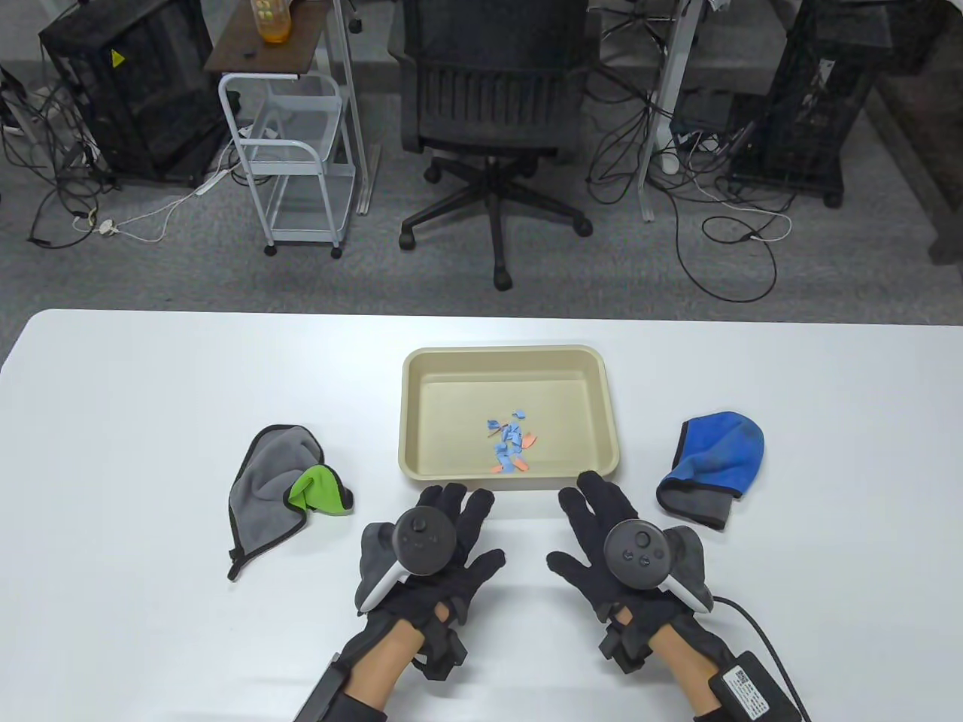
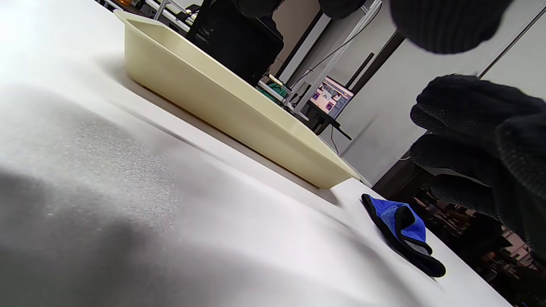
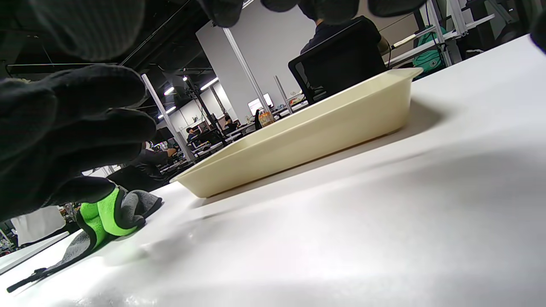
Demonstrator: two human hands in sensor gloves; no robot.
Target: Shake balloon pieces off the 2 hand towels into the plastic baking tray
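A cream plastic baking tray (image 1: 421, 361) (image 2: 222, 106) (image 3: 307, 140) sits mid-table with several blue and orange balloon pieces (image 1: 510, 445) lying on its floor near the front. A grey and green hand towel (image 1: 278, 489) (image 3: 106, 213) lies crumpled to the tray's left. A blue and grey hand towel (image 1: 715, 459) (image 2: 403, 226) lies crumpled to its right. My left hand (image 1: 451, 519) lies flat on the table just in front of the tray, fingers spread, holding nothing. My right hand (image 1: 594, 519) lies flat beside it, also holding nothing.
The white table (image 1: 150, 391) ends at a far edge, beyond which stand an office chair (image 1: 493, 113), a white trolley (image 1: 293, 150) and floor cables. A cable (image 1: 760, 639) runs from my right wrist toward the near edge.
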